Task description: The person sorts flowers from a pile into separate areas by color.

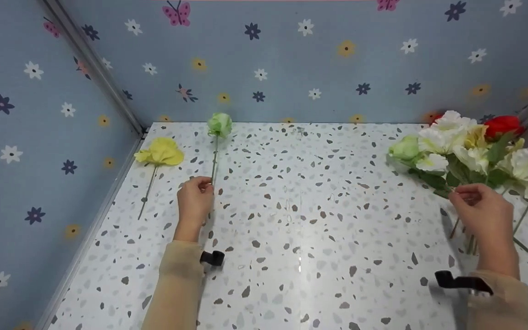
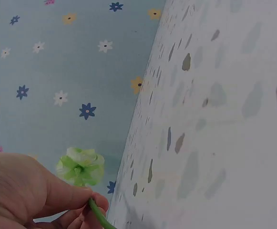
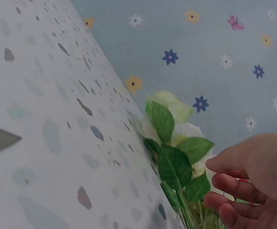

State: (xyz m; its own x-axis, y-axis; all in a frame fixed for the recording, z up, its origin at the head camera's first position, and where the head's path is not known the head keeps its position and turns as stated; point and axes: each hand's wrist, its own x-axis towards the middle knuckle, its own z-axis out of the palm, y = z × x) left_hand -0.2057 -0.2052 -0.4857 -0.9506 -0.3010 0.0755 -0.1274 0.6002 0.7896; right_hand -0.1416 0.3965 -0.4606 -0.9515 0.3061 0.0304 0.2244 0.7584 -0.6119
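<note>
In the head view my left hand [image 1: 194, 200] pinches the thin stem of a pale green artificial flower [image 1: 219, 124] between thumb and fingers. Its ruffled bloom [image 2: 81, 166] shows just beyond the fingertips in the left wrist view, with the lower stem curving out below them. On the right, my right hand [image 1: 489, 217] hovers beside a bunch of artificial flowers [image 1: 449, 130]. Its fingers [image 3: 241, 188] are relaxed and bent, apart from the thumb, with nothing between them. White, red, yellow and pale green blooms with green leaves [image 3: 174, 167] make up this bunch.
A single yellow flower [image 1: 159, 152] lies on the speckled table [image 1: 300, 206], left of the green one. Blue flower-patterned panels [image 1: 287, 59] stand along the back and left side. Black straps [image 1: 213, 258] sit at both wrists.
</note>
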